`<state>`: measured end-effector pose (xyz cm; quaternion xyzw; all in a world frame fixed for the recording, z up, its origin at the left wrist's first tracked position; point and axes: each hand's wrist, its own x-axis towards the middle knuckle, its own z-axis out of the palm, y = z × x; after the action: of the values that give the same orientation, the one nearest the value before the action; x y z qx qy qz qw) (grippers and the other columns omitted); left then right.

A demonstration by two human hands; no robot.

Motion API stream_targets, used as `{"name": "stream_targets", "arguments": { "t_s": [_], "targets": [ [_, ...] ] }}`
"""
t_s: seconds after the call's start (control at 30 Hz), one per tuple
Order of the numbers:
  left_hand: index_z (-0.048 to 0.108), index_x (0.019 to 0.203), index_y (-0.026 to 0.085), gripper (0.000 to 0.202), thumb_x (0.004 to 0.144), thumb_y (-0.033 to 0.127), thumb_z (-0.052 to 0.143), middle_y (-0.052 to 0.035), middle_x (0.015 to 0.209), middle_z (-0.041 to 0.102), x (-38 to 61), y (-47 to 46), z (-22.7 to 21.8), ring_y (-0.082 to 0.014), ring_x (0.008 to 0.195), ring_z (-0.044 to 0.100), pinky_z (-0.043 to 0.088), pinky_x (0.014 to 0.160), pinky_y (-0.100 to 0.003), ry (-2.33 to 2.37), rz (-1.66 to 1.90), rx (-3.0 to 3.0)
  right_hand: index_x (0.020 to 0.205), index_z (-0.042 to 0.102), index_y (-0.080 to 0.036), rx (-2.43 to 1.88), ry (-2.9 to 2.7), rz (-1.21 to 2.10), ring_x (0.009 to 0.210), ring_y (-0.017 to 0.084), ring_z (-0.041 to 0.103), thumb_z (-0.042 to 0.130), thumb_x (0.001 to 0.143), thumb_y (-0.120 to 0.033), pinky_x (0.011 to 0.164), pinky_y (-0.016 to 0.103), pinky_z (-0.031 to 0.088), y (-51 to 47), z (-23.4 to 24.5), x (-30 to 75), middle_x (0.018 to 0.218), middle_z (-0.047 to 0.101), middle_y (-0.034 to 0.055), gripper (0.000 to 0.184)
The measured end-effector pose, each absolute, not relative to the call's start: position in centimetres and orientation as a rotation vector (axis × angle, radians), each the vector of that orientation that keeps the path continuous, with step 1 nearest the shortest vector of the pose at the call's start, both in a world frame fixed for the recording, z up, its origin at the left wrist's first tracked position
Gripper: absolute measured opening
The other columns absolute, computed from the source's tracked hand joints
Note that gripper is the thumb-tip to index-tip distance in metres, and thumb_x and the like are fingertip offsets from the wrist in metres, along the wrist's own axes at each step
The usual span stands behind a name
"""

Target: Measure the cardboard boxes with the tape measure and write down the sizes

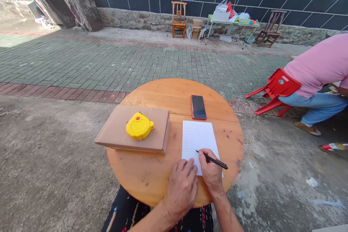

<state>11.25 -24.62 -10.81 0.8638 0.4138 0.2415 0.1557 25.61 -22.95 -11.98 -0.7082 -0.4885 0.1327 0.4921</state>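
The paper (199, 134) on the counter (152, 174) seems partly filled: written rows above, blank below. Right hand (210, 170) pinches the pen (217, 161) mid-paper; left hand (182, 184) lies flat over the paper's near-left corner.

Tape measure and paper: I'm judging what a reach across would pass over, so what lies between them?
Part of the box, then a strip of table, between tape measure and paper; the head view shows it.

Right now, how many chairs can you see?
3. A light wooden chair left of the folding table, a dark wooden chair right of it, and a red plastic chair under the person in pink. Others may be hidden.
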Motion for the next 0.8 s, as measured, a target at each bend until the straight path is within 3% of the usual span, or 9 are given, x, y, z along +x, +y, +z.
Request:
{"name": "stream_targets", "arguments": {
  "t_s": [0.8],
  "targets": [
    [0.064, 0.115, 0.018, 0.030, 0.088, 0.013, 0.051, -0.0085, 0.130, 0.064, 11.09, -24.48, -10.64, -0.0288, 0.110, 0.054, 0.049, 0.093, -0.048, 1.174, 0.658, 2.427, 0.078, 0.067, -0.019, -1.731, -1.186, 0.397, 0.059, 0.016, 0.061, 0.056, 0.086, -0.037, 0.059, 0.026, 0.051, -23.06, -11.56, 25.54, 0.067, 0.069, 0.0015, 0.023]
  ]
}}
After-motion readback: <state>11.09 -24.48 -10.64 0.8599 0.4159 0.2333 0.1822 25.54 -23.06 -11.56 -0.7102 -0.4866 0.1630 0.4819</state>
